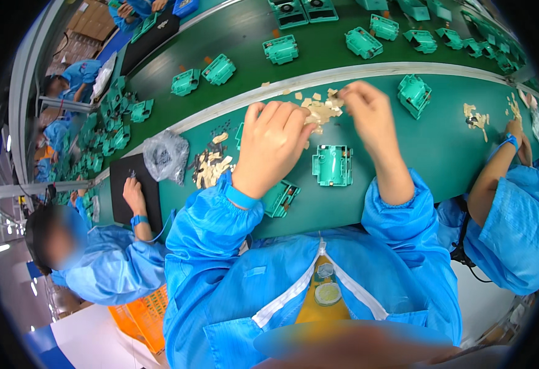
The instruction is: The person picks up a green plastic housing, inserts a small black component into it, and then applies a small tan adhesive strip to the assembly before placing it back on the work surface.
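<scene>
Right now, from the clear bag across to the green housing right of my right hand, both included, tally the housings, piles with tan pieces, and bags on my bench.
Green housings: 3
Piles with tan pieces: 2
Clear plastic bag: 1
Total: 6
A green part behind your left hand is mostly hidden, so it isn't counted.

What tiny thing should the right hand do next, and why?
Maybe the right hand should pinch one piece from the heap of small, flat tan pieces: it is close beside them, and a boxy green plastic housing lies nearby.
</scene>
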Tool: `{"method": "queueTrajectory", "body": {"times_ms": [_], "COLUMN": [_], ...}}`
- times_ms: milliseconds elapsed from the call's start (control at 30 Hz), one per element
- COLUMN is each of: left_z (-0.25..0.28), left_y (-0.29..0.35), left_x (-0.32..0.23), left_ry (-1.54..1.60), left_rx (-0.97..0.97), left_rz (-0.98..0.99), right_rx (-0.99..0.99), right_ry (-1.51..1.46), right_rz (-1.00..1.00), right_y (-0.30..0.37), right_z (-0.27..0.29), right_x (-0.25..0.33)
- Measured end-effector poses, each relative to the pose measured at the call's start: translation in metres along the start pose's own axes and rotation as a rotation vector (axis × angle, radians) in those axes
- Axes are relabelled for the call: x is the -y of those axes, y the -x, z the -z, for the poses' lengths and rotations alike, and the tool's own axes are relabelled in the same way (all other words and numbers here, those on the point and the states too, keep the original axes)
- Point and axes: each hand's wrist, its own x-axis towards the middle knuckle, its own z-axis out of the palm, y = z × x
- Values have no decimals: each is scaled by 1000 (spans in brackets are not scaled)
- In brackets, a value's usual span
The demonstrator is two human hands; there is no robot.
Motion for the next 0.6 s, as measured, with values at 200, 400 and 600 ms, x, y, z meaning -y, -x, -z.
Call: {"method": "queueTrajectory", "body": {"times_ms": [200,400,600], "left_z": [4,-11,9], "left_y": [26,44,49], "left_x": [-35,-26,-44], "left_ry": [325,394,218], "left_rx": [359,406,453], "left_rz": [22,64,208], "right_rx": [-75,73,140], "right_ry": [-134,-159,-62], "right_rz": [46,-76,-82], "right_y": [-5,30,103], "right_z": [12,13,40], "right_x": [13,21,12]}}
